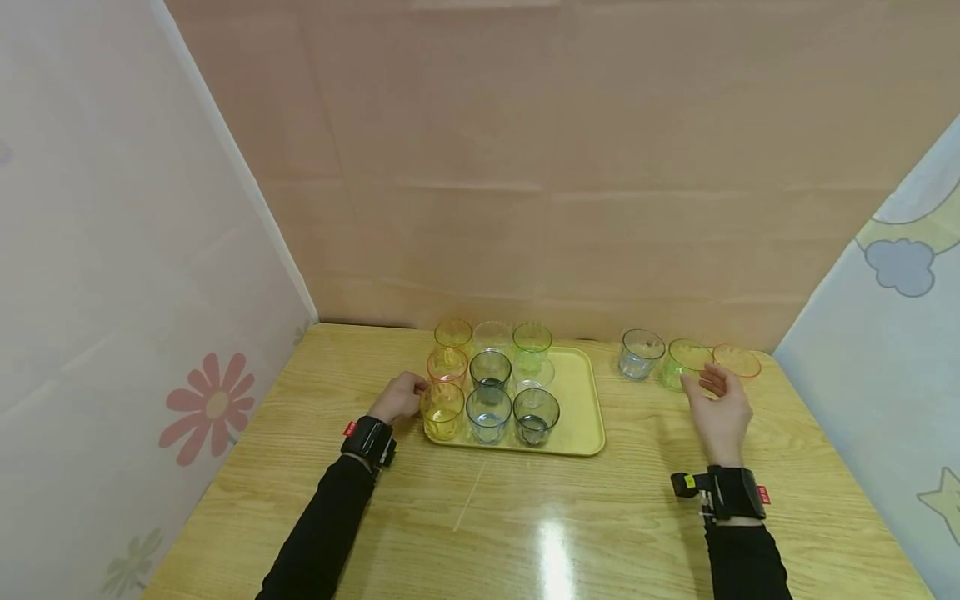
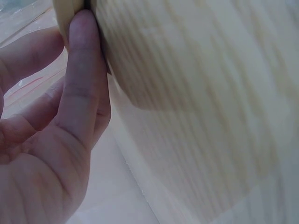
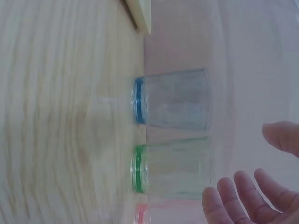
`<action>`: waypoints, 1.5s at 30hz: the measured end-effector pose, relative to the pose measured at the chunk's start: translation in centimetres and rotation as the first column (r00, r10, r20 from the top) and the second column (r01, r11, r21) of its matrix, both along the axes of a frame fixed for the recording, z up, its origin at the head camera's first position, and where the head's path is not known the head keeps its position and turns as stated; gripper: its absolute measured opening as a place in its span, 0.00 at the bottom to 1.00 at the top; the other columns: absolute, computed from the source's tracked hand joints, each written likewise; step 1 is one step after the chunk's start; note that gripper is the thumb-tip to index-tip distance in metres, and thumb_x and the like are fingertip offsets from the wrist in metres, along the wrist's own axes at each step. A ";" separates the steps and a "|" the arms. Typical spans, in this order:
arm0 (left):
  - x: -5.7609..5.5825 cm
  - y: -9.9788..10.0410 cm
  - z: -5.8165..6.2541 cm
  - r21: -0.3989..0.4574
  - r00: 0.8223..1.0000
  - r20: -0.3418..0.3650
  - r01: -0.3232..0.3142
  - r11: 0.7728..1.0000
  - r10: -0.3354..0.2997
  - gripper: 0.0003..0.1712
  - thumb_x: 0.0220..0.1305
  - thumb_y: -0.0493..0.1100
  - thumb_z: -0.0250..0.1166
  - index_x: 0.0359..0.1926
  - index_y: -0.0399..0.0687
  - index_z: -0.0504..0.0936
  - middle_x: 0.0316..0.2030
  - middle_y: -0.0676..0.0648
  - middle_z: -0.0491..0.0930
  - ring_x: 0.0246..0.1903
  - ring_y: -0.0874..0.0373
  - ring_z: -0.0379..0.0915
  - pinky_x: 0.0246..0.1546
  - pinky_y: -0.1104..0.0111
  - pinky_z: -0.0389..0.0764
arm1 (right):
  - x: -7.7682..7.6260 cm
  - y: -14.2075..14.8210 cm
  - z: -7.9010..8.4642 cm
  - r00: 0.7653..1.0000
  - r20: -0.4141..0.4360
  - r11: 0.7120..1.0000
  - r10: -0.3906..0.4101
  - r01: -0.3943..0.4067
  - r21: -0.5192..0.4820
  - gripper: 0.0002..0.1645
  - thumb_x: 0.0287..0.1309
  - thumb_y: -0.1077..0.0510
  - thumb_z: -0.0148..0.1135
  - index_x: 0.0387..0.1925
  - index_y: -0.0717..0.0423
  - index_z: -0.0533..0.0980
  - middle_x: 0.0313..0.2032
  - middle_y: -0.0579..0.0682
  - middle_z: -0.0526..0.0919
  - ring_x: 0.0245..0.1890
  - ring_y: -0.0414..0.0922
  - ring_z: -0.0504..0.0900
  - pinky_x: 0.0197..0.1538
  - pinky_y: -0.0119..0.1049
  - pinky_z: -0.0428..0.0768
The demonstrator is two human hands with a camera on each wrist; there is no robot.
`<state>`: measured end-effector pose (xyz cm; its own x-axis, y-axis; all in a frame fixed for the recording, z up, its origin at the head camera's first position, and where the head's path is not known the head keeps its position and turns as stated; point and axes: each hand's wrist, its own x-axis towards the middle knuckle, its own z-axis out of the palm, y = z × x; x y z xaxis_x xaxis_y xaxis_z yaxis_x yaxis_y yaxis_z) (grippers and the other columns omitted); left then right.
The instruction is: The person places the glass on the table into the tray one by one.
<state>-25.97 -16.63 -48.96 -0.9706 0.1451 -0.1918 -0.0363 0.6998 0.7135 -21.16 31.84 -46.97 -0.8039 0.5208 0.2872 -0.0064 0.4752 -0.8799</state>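
My left hand (image 1: 400,397) is at the left edge of a yellow tray (image 1: 585,408). In the left wrist view, fingers (image 2: 84,79) pinch the tray's rim (image 2: 65,14). Several tinted and clear glasses stand in rows on the tray, among them a yellow glass (image 1: 442,412) nearest that hand, a blue glass (image 1: 489,417) and a dark grey glass (image 1: 535,418). Over at the right, my right hand (image 1: 722,417) is held up with relaxed fingers and thumb apart, empty. It is close to a green glass (image 3: 173,169), which stands between a blue glass (image 3: 173,100) and a pink-red glass (image 1: 737,360).
A wooden table (image 1: 510,517) carries the tray and the three separate glasses near its back edge. Behind it rises a brown covered wall (image 1: 525,208). Pale patterned panels stand at the left (image 1: 150,250) and right (image 1: 885,333).
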 end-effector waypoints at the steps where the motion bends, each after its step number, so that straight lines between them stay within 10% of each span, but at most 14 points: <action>1: 0.0 0.0 0.0 0.000 1.000 0.001 -0.001 1.000 0.001 0.14 0.62 0.33 0.60 0.48 0.31 0.83 0.36 0.41 0.80 0.35 0.53 0.74 0.37 0.65 0.75 | -0.1 0.3 0.0 1.000 0.007 1.000 -0.017 0.017 -0.015 0.31 0.61 0.50 0.65 0.62 0.60 0.71 0.51 0.55 0.78 0.43 0.33 0.73 0.42 0.20 0.69; 8: 0.0 0.0 0.1 -0.018 1.000 0.002 0.000 1.000 0.000 0.14 0.60 0.30 0.59 0.47 0.31 0.83 0.35 0.42 0.81 0.35 0.53 0.73 0.36 0.67 0.74 | -0.3 2.1 0.0 0.985 0.108 0.988 -0.137 0.144 -0.061 0.38 0.60 0.49 0.65 0.68 0.56 0.64 0.47 0.38 0.71 0.45 0.33 0.69 0.44 0.24 0.66; 13: -0.2 -0.1 0.0 -0.028 1.000 -0.020 0.002 1.000 -0.002 0.14 0.57 0.29 0.58 0.43 0.32 0.84 0.32 0.43 0.81 0.33 0.54 0.73 0.34 0.67 0.74 | -0.5 3.5 -0.4 0.976 0.146 0.981 -0.162 0.175 -0.081 0.43 0.60 0.48 0.63 0.72 0.54 0.58 0.53 0.44 0.66 0.56 0.47 0.66 0.53 0.33 0.64; 26: -0.2 -0.1 0.1 -0.019 1.000 -0.011 0.000 1.000 -0.001 0.12 0.58 0.31 0.60 0.42 0.33 0.84 0.31 0.44 0.81 0.32 0.55 0.73 0.34 0.68 0.74 | -1.2 6.9 -0.5 0.957 0.281 0.987 -0.078 0.115 -0.116 0.53 0.61 0.45 0.61 0.77 0.55 0.44 0.71 0.63 0.50 0.69 0.58 0.54 0.67 0.52 0.59; 45: 0.0 0.1 0.4 -0.007 0.999 0.034 -0.011 1.000 0.011 0.15 0.62 0.32 0.59 0.49 0.30 0.81 0.37 0.40 0.80 0.36 0.52 0.73 0.36 0.66 0.75 | -3.5 8.7 -1.3 0.942 0.312 0.961 0.125 -0.037 -0.275 0.61 0.62 0.46 0.62 0.78 0.47 0.30 0.78 0.56 0.37 0.77 0.54 0.39 0.74 0.50 0.55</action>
<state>-26.02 -16.54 -48.56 -0.9652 0.1330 -0.2253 -0.0679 0.7042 0.7068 -24.62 40.53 -48.27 -0.8722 0.4708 -0.1325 0.2702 0.2380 -0.9329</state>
